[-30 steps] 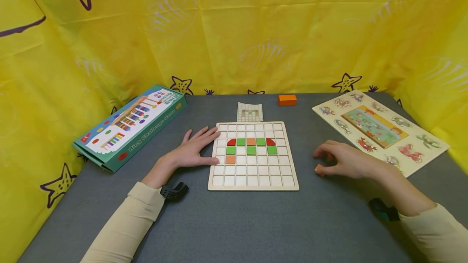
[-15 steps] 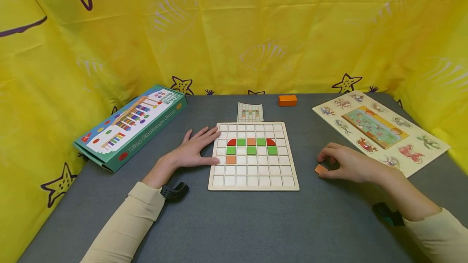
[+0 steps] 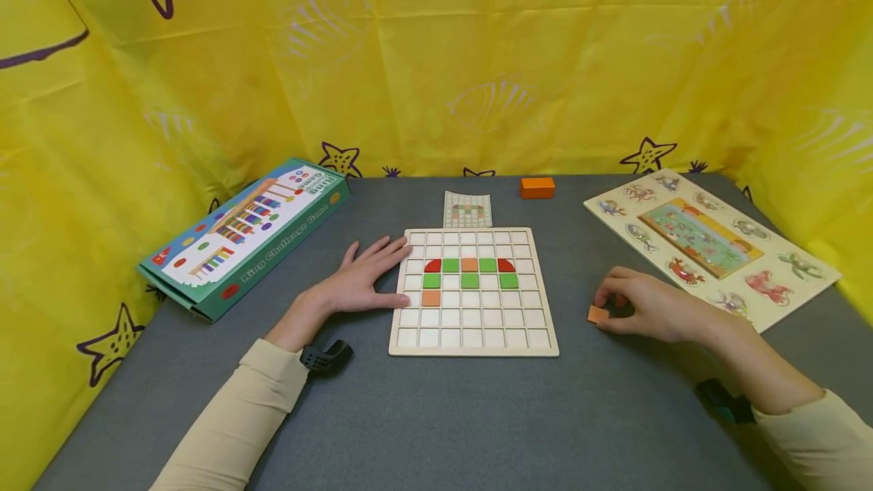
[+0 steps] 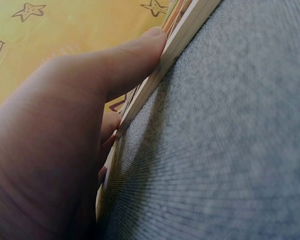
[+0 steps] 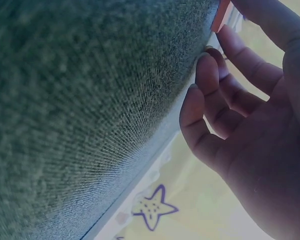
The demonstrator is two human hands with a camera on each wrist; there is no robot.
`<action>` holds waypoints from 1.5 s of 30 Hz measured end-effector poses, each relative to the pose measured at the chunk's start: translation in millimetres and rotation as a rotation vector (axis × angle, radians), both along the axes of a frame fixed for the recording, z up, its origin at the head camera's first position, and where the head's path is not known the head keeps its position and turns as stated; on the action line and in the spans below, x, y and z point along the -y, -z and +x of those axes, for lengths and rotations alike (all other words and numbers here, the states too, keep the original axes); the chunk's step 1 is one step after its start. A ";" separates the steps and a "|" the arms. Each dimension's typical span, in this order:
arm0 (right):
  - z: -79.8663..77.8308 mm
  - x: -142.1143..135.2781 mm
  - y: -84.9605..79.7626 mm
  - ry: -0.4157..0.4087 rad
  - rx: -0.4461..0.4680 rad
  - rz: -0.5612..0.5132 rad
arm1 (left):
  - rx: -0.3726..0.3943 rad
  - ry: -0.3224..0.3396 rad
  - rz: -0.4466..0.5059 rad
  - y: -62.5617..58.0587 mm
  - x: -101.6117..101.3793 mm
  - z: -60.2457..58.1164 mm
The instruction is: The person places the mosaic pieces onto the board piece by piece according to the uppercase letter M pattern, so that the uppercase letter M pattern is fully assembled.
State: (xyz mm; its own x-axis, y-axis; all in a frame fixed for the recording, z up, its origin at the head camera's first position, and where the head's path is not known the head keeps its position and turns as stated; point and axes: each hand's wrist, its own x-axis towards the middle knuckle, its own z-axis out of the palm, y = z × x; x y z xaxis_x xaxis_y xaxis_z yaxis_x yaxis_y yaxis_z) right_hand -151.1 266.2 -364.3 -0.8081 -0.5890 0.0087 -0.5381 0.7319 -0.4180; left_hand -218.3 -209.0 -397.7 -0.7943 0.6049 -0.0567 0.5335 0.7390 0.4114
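Observation:
My left hand (image 3: 361, 279) lies with fingers spread along the left edge of a wooden grid board (image 3: 474, 348), its thumb and fingertips on the rim. The left wrist view shows the thumb (image 4: 135, 57) on the board's side. Red, green and orange pieces fill some cells; a lone orange square (image 3: 430, 298) sits below the left green one. To the right of the board, my right hand (image 3: 648, 305) pinches a small orange block (image 3: 597, 314) between thumb and index finger, low over the table. The right wrist view catches only part of this block (image 5: 221, 16), with the other fingers curled loosely.
Behind the board is a small pattern card (image 3: 467, 210). An orange rectangular block (image 3: 536, 188) stands near the back edge. A ring game box (image 3: 245, 237) lies at left, and a sea-animal puzzle board (image 3: 709, 245) lies close behind the right hand. Yellow cloth (image 3: 436, 59) surrounds the table.
My right hand has shifted slightly right, and the small orange block has turned in its fingertips so more of its faces show. The left hand and the board have stayed put.

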 end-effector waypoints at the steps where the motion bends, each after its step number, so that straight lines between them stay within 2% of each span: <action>1: -0.2 0.1 0.2 -0.004 -0.002 -0.002 | 0.002 -0.002 -0.002 -0.1 -0.2 0.1; 16: -3.2 -0.1 3.0 -0.086 -0.075 -0.029 | 0.006 -0.010 -0.013 -0.6 -1.6 -0.2; 28: -8.7 13.2 1.4 -0.094 -0.117 -0.064 | 0.006 -0.007 -0.007 -0.6 -0.7 0.5; 45: -21.9 46.7 -13.3 -0.136 -0.060 -0.046 | 0.008 -0.006 -0.005 -1.2 -1.0 0.8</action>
State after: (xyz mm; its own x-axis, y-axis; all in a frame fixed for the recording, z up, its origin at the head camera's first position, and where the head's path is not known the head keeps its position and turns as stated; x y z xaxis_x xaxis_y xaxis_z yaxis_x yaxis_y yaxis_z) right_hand -173.0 219.5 -351.0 -0.7181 -0.6909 0.0838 -0.6559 0.6316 -0.4134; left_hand -217.5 -208.1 -396.5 -0.7975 0.5996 -0.0662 0.5254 0.7443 0.4123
